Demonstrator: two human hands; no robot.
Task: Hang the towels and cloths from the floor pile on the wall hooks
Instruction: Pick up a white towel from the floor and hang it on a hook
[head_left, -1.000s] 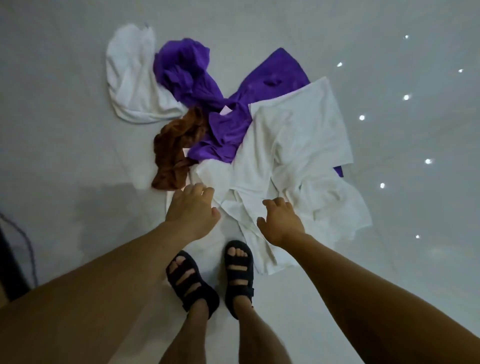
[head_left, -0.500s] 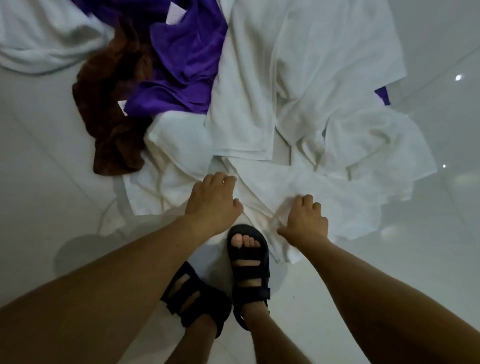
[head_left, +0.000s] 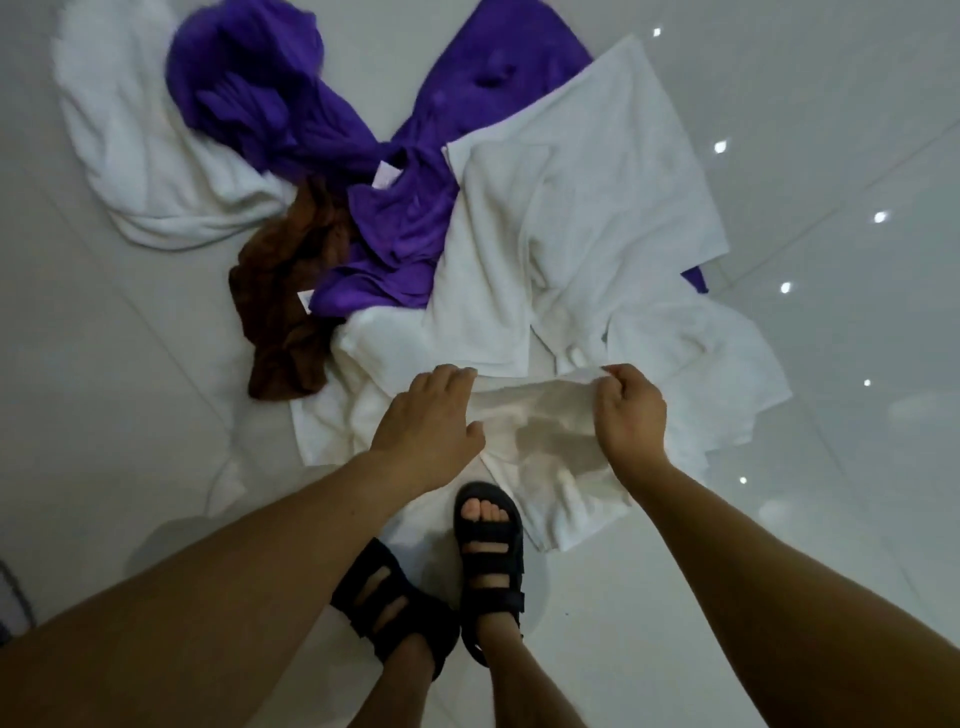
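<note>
A pile of towels lies on the white tiled floor (head_left: 831, 467). It holds a crumpled purple towel (head_left: 260, 98), a brown cloth (head_left: 288, 296), a white towel (head_left: 150, 156) at the far left and a large white towel (head_left: 597, 208) on the right. Nearest me, a white cloth (head_left: 540, 441) is raised off the pile by its upper edge. My left hand (head_left: 426, 421) grips that edge on the left and my right hand (head_left: 628, 415) pinches its right corner. No wall hooks are in view.
My feet in black sandals (head_left: 488, 540) stand just below the cloth, touching its lower edge. A dark cable (head_left: 13, 587) runs along the left border. Bright ceiling-light reflections dot the glossy floor on the right.
Both hands reached down onto the pile, took hold of the near white cloth and have lifted its edge. The view has pulled back from the pile.
</note>
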